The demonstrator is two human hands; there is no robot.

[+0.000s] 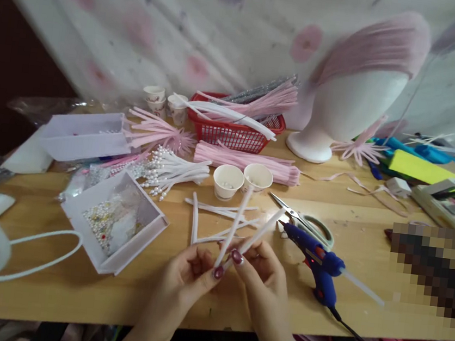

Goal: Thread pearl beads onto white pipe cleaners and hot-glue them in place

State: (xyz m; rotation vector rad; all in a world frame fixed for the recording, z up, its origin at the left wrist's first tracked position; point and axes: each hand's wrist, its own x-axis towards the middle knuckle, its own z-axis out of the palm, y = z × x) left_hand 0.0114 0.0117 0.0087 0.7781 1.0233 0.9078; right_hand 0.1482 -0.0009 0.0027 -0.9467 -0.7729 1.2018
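A white pipe cleaner (232, 230) forms a V, its two arms pointing up and away from me. My left hand (188, 278) pinches it low on the left, and my right hand (261, 275) pinches it low on the right, thumbs almost touching. Whether it is one bent piece or two is hidden by my fingers. Several loose white pipe cleaners (194, 219) lie on the table just beyond. Two paper cups (228, 182) with small beads inside stand behind those. Right of my hands lie scissors (302, 218) and a blue glue gun (318, 257) with a clear glue stick.
A white box (155, 229) of beads sits at left, near white pearl-tipped stems (182, 170). Behind are a pink pipe cleaner bundle (248, 163), a red basket (231, 135) and a foam head (353, 108). A white cord (48, 229) loops at far left.
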